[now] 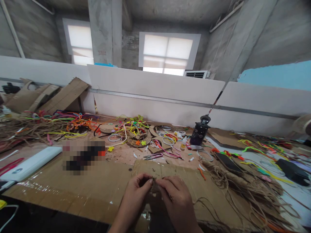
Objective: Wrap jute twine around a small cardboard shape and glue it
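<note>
Above the flat cardboard at the table's front edge, my left hand and my right hand meet with their fingertips almost touching. Thumb and forefinger of my left hand are pinched on something tiny and dark that I cannot make out. The fingers of my right hand close on the same spot from the other side. Beyond the hands lies a pair of purple-handled thread snips. To the right a loose strand runs from a heap of brown twine.
A black bottle stands at the back, near a small glue bottle. Coloured pipe cleaners surround a woven twine ring. A phone rests on the twine at right. A white power bank and a blurred-out patch are at left.
</note>
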Motion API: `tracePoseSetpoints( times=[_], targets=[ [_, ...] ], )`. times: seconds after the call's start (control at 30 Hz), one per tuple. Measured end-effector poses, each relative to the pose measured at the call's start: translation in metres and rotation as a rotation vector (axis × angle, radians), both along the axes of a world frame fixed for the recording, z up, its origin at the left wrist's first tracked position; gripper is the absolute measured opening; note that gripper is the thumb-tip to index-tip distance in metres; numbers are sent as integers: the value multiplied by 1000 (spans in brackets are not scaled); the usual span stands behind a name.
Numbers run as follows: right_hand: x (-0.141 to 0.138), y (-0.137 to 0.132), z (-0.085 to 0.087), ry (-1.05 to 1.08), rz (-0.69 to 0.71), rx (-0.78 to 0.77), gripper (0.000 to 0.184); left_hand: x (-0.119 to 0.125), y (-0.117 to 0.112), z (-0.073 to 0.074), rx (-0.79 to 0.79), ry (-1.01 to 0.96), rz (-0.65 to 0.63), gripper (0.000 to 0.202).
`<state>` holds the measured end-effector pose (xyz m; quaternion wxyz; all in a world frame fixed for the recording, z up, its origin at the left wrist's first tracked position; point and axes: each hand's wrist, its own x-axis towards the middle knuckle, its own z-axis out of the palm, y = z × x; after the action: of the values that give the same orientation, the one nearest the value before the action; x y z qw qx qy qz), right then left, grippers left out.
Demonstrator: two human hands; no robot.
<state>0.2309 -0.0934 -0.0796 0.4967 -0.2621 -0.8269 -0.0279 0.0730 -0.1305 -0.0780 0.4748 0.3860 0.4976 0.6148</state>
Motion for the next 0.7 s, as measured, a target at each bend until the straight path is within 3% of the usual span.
tracePoseSetpoints(
  times=[0.37,0.7],
  targets=[
    [-4,-2,3,10,-61,127,36,3,-3,9,-62,-47,5,23],
    [-5,-8,-3,-44,-70,165,32,2,1,14,-70,115,90,30]
  ],
)
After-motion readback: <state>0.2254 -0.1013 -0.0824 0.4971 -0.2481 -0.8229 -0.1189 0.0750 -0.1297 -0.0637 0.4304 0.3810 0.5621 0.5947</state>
